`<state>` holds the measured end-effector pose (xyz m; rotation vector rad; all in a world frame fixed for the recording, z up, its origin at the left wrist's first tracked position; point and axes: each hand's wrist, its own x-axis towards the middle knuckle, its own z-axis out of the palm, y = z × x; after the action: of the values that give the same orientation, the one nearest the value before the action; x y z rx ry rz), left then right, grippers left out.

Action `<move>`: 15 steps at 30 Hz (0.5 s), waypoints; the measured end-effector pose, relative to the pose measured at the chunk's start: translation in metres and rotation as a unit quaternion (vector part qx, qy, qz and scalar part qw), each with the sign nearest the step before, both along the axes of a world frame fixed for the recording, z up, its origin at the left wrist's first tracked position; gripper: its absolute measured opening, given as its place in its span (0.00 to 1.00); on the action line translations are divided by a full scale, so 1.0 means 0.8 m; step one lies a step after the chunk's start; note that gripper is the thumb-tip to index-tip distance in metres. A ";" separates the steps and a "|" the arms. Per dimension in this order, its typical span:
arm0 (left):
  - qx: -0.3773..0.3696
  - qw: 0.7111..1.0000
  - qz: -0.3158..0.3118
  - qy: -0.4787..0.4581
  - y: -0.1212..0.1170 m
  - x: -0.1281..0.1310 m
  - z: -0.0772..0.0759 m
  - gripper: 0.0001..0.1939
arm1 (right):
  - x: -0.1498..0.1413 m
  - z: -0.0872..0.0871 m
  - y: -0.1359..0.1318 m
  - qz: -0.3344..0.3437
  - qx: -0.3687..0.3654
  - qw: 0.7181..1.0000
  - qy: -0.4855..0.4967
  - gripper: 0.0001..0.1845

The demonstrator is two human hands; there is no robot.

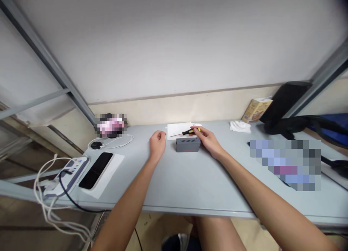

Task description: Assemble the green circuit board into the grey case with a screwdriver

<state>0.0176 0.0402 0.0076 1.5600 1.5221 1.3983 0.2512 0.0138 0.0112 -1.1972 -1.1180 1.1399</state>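
Observation:
My right hand (207,139) grips the black-and-yellow handle of a screwdriver (187,132). Its thin shaft points left, over a white sheet of paper (174,126). Directly in front of the sheet, a dark grey box with a row of vent slots (187,146) stands on the table, close to my right hand's fingers. Left of the box and apart from it, my left hand (157,144) is closed with its fingers curled; whatever may be in them is hidden. A tiny dark spot lies on the paper near the screwdriver's tip.
On the left are a smartphone (96,170) on white paper, a power strip (69,176) with tangled cables and a black charger (96,145). At the right stand crumpled tissue (240,126), a yellow carton (256,109) and a black bag-like object (285,100). Two items are pixelated.

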 end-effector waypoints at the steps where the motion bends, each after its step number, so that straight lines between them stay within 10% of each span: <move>1: 0.009 1.000 0.001 0.001 0.001 0.000 0.001 0.11 | 0.000 0.000 0.001 -0.006 0.001 1.000 -0.001 0.33; 15: 0.048 0.999 0.003 0.013 0.005 -0.006 0.002 0.11 | -0.001 -0.007 0.007 -0.072 0.028 0.997 -0.012 0.35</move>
<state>0.0129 0.0440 0.0092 1.6380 1.4957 1.4782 0.2506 0.0190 0.0058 -1.2307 -1.0570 0.9803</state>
